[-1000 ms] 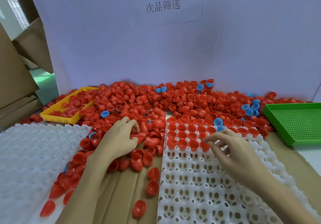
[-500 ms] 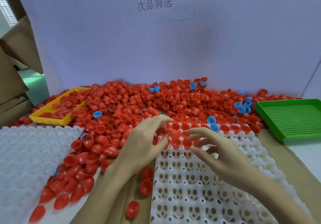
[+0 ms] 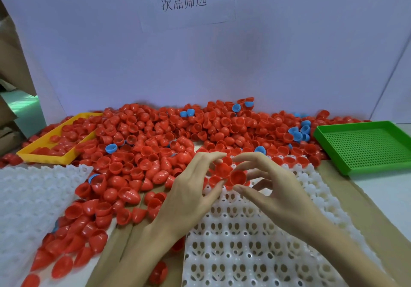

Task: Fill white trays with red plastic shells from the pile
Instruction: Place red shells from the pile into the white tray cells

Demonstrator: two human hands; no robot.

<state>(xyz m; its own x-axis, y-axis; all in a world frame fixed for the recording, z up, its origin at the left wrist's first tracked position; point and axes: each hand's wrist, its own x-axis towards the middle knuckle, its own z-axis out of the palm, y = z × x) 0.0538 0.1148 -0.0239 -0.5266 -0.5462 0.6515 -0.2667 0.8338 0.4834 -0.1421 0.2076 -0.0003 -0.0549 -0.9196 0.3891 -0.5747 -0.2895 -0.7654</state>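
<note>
A wide pile of red plastic shells (image 3: pixel 155 144) covers the table's far half. A white tray (image 3: pixel 255 242) with round holes lies in front of me, with red shells seated along its far rows. Both hands meet over the tray's far part. My left hand (image 3: pixel 195 188) holds red shells (image 3: pixel 219 168) between thumb and fingers. My right hand (image 3: pixel 273 186) pinches one red shell (image 3: pixel 238 176), its open side facing me. A second white tray (image 3: pixel 29 202) lies at the left, partly under loose shells.
A yellow tray (image 3: pixel 55 139) holding red shells sits far left. A green perforated tray (image 3: pixel 367 144) stands at the right. Several blue shells (image 3: pixel 298 134) are mixed into the pile. A white board with a paper sign closes the back. Cardboard boxes stand at the left edge.
My left hand left the pile and came right with red shells to meet my right hand over the tray. My right hand rose off the tray and took one shell.
</note>
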